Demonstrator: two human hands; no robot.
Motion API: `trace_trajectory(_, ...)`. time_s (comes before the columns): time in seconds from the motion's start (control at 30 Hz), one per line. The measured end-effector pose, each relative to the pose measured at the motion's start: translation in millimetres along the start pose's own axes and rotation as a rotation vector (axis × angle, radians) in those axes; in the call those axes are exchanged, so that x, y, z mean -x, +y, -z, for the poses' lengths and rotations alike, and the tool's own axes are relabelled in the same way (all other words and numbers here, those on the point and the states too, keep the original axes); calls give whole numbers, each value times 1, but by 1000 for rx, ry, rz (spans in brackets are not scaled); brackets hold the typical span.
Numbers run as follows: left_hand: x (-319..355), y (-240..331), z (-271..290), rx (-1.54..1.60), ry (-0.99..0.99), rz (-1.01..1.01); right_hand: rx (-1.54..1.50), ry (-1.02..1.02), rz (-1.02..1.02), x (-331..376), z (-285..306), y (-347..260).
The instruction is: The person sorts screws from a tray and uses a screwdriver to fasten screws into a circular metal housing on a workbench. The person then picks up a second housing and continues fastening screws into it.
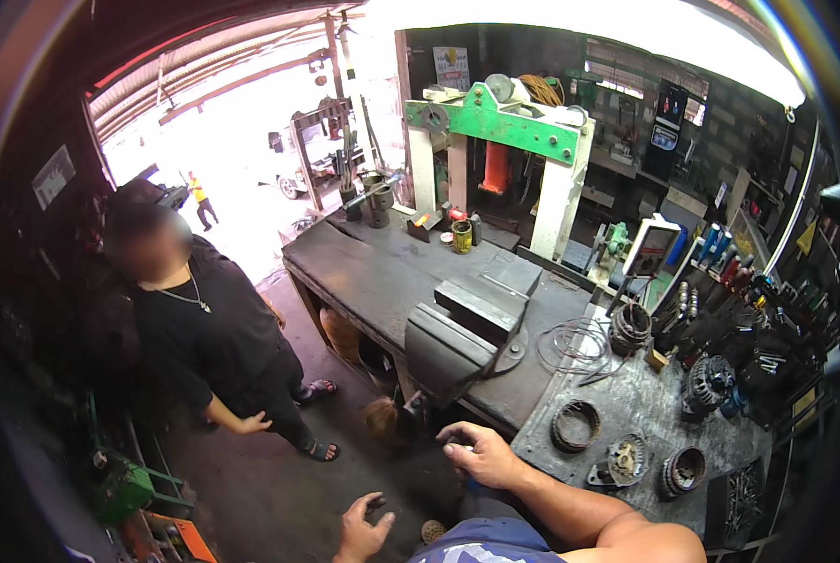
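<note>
Blue object under right hand (481, 457) mostly hidden, kind undeterminable. Left hand (362, 528) cut off at wrist by lower edge. Rack tools (758, 328) too small to identify.

Head-worn fisheye view, steeply down and forward over the workbench (382, 272), vise (462, 333) close below

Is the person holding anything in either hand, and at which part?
The right hand is closed near the vise handle end, with something blue just below it; what it grips cannot be told. The left hand is open and holds nothing.
</note>
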State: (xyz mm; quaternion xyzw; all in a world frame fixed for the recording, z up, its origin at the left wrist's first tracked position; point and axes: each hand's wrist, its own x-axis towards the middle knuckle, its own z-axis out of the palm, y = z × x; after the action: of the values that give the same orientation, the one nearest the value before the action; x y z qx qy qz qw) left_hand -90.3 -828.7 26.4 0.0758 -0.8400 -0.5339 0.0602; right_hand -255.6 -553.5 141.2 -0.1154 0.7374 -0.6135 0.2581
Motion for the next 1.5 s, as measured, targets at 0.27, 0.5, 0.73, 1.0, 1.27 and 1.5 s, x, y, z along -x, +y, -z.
trace_trajectory(0.27, -181, 24, 18, -65, -345, -369, -11, -145, 548, -147, -68, -54)
trace_trajectory(0.5, -323, -28, 72, 71, -52, -15, 278, -69, 675, -264, -10, -131)
trace_trajectory(0.73, -494, -95, 60, -328, -81, 147, 281, -22, 281, -361, 70, -182)
trace_trajectory(1.0, -722, -147, 7, -328, -347, 10, -347, 173, -134, -557, 77, -172)
trace_trajectory(1.27, -782, -195, 4, -210, -692, 183, -875, 609, -231, -835, 62, -159)
trace_trajectory(1.5, -779, -170, 21, -230, -729, 33, -1129, 757, -272, -939, 78, -148)
